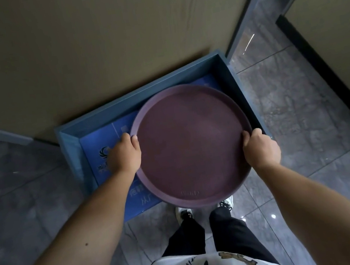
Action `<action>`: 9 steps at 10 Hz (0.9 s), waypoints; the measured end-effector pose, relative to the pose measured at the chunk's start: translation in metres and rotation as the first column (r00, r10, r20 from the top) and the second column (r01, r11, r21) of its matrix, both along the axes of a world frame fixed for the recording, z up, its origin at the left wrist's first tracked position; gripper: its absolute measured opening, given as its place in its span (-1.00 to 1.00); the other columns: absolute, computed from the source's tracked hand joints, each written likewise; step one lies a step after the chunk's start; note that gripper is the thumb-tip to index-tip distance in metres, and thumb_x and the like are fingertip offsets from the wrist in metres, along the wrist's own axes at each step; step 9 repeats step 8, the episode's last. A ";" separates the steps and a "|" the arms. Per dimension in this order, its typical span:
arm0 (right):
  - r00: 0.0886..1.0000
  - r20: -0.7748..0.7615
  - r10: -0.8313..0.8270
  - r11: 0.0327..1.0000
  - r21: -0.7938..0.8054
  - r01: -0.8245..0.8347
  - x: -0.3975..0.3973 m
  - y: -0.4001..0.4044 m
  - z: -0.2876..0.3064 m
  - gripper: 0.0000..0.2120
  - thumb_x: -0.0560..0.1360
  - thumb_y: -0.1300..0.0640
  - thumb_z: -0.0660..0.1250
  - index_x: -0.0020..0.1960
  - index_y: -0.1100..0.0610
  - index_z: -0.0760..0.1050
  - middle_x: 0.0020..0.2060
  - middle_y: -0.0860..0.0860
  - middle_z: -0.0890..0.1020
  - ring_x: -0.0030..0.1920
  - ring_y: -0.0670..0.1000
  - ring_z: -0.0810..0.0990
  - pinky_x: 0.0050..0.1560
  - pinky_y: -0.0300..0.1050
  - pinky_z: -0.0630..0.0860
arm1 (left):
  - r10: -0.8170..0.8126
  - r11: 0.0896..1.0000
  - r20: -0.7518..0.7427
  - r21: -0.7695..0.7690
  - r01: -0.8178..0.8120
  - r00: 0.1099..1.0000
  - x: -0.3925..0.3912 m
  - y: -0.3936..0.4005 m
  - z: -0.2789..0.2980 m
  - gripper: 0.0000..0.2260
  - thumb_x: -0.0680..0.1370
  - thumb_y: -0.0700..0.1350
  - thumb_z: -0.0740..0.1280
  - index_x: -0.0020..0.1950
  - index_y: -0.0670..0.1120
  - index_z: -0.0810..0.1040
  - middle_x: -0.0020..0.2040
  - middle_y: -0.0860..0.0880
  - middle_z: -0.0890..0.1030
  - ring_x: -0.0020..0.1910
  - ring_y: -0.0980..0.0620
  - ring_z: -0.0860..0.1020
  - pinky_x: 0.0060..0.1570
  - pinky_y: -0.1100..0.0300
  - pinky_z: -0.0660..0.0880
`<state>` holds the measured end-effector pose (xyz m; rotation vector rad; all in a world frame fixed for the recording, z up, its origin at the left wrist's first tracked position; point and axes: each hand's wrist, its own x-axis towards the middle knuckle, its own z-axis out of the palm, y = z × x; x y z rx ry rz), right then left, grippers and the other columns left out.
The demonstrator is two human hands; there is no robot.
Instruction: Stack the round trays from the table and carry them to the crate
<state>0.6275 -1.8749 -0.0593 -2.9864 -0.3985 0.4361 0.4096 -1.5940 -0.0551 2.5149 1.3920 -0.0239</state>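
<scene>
Holding round trays (192, 145) over crate (235, 91) | left hand (125, 154) and right hand (260, 149) fingers clamped on opposite rims | carry judged done; lowering between the fingers remains

Both bare forearms reach forward and down from the bottom corners, converging toward the middle. The left hand (125, 154) is closed on the left rim of the round purple plastic tray (192, 145), thumb hooked over the top edge and fingers (125, 137) curled over the outer edge. The right hand (261, 149) clamps the opposite, right rim, thumb on top and knuckles facing up. Both wrists are nearly straight, the elbows out of view.
</scene>
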 end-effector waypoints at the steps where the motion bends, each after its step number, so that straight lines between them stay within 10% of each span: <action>1: 0.999 0.028 0.043 0.999 -0.030 -0.042 0.002 0.000 -0.001 -0.62 0.59 -0.13 -0.04 -0.18 0.16 0.24 -0.22 0.22 0.59 -0.31 0.21 0.44 -0.31 0.02 0.32 | 0.023 1.000 0.006 0.013 -0.023 1.000 0.000 -0.002 -0.003 -0.64 0.64 0.05 0.03 -0.05 -0.20 0.43 -0.17 -0.21 0.58 -0.26 -0.25 0.52 -0.43 0.06 0.25; 9: 0.991 -0.123 0.054 0.997 -0.049 -0.061 0.008 0.001 0.011 -0.40 0.54 -0.30 -0.08 0.06 0.21 0.41 -0.13 0.18 0.58 -0.12 0.25 0.55 -0.22 0.02 0.36 | 0.163 0.962 0.098 -0.238 -0.136 0.982 -0.025 -0.007 0.000 -0.64 0.59 0.18 -0.01 -0.16 -0.05 0.35 -0.27 -0.04 0.45 -0.36 -0.02 0.43 -0.44 0.12 0.21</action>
